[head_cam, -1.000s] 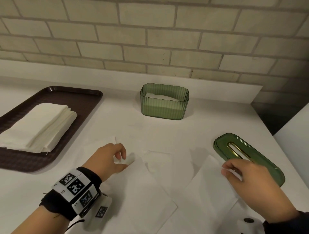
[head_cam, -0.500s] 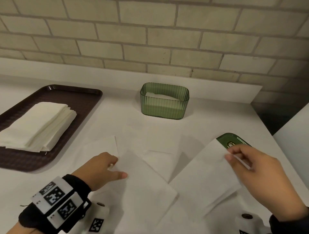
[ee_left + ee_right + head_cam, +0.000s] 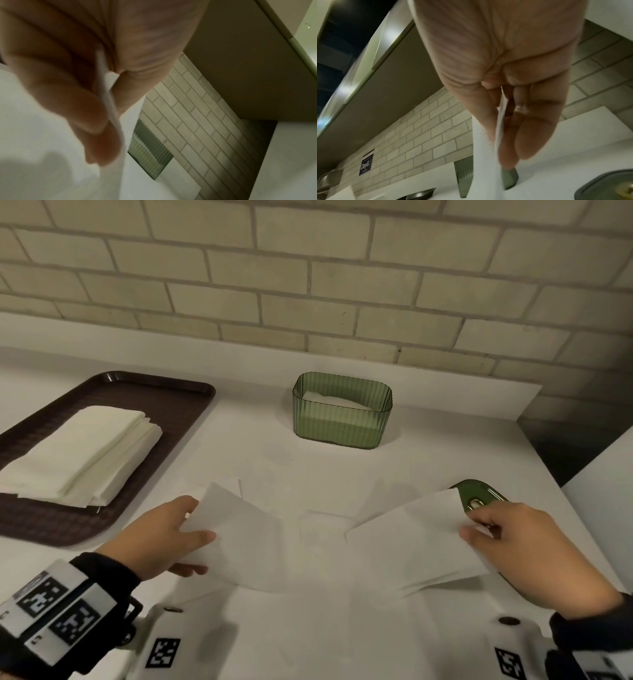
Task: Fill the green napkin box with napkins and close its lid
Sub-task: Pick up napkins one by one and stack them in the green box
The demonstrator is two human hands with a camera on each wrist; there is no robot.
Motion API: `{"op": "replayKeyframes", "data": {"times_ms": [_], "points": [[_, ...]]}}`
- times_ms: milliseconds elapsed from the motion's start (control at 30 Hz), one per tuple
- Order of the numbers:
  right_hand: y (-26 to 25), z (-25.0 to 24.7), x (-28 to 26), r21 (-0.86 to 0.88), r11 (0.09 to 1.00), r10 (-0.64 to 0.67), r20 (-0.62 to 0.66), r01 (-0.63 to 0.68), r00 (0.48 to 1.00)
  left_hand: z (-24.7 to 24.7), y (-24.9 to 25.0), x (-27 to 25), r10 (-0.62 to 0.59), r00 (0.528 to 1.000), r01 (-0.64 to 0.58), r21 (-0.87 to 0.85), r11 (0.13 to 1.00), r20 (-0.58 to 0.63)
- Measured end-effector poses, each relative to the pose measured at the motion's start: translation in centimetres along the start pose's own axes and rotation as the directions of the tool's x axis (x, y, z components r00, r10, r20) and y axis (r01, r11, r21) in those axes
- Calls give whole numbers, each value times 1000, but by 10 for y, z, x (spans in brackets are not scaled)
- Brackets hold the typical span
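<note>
Each hand is lifting one thin white paper napkin off the white bench in the lower half of the head view. The left hand [image 3: 161, 537] pinches the near-left edge of one sheet [image 3: 239, 542] between thumb and fingers; the left wrist view shows the paper edge caught between them. The right hand [image 3: 524, 556] pinches the right edge of a second sheet [image 3: 411, 539], its raised corner covering part of the flat dark green plastic lid [image 3: 479, 496] lying at the right of the frame.

The ribbed translucent green plastic napkin box [image 3: 342, 410] stands open in the upper middle, well apart from both hands, with white napkins already inside, below the rim.

Risks from here, as I judge them: the sheets are limp and held by one edge only, so they may fold, droop or drag on the loose napkins lying flat between the hands and pull those askew. Dropped in crumpled, they could stand above the rim and keep the lid from seating. The right sheet could also catch and shift the lid.

A stack of folded white napkins [image 3: 82, 453] waits on the dark brown plastic tray [image 3: 178, 395] at the left.
</note>
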State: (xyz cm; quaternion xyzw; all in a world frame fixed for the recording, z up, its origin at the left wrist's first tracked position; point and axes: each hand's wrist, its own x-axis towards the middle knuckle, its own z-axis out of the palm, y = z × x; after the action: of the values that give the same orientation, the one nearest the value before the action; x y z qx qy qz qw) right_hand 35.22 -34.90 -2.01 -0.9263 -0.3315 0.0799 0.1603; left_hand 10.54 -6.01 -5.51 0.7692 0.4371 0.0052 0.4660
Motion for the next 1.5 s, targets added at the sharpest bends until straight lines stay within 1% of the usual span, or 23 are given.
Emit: {"op": "replayKeyframes", "data": {"times_ms": [100,167,233,333,433,467,567,667,733,833,900,967,1000,1033,1100,1200,1300,1367,1433,1467,1500], "points": [[0,-10,8,10,1000,-21,4,21,1000,-7,0,2,24,999,-23,-25,999,25],[-2,-22,14,101,994,-30,1,30,1000,-16,2,4,25,999,-22,-80,997,36],[-2,-36,22,236,972,-18,-10,20,1000,-26,6,9,21,999,-16,-152,988,33],[-6,-52,35,415,910,16,-14,-9,1000,-36,14,18,14,1000,-21,-295,955,-27],[-16,-64,51,551,835,51,-45,-18,998,-39,25,27,23,995,-58,-377,924,-95],[-20,-66,58,606,795,62,-39,-26,997,-39,29,30,32,994,-71,-393,917,-106],[-31,-67,86,759,645,121,17,-92,992,-34,45,41,92,986,-136,-344,929,-141],[-42,-62,122,829,557,153,-35,-57,988,-28,63,53,167,965,-211,-217,953,-204],[-55,-58,145,862,504,186,-46,-55,981,-28,70,63,198,956,-229,-130,965,-217],[-74,-49,179,907,402,237,26,-122,971,-30,78,73,261,943,-274,-37,961,-207],[-85,-44,200,922,348,242,88,-171,966,-33,83,77,344,916,-337,71,939,-206],[-91,-35,220,900,367,240,152,-235,959,-40,88,78,413,886,-385,161,909,-210],[-91,-30,230,877,405,244,170,-260,955,-44,90,79,431,878,-402,171,900,-207],[-91,-24,238,840,472,241,171,-270,955,-49,91,81,439,875,-410,173,896,-203],[-92,-13,251,770,585,205,163,-255,965,-56,95,83,446,876,-417,174,892,-183],[-91,1,264,705,659,191,179,-262,965,-63,99,89,450,873,-430,138,892,-189],[-89,12,273,544,797,182,199,-263,963,-69,101,102,385,902,-393,-5,919,-195],[-92,15,273,475,835,166,260,-276,951,-71,101,116,309,933,-336,-142,931,-183],[-100,14,270,375,883,173,301,-284,938,-69,103,132,232,956,-275,-279,920,-179],[-104,13,268,250,933,181,291,-257,940,-66,106,139,204,963,-255,-345,903,-177],[-107,11,266,88,974,177,265,-207,948,-61,111,146,182,969,-236,-408,882,-167]]}}
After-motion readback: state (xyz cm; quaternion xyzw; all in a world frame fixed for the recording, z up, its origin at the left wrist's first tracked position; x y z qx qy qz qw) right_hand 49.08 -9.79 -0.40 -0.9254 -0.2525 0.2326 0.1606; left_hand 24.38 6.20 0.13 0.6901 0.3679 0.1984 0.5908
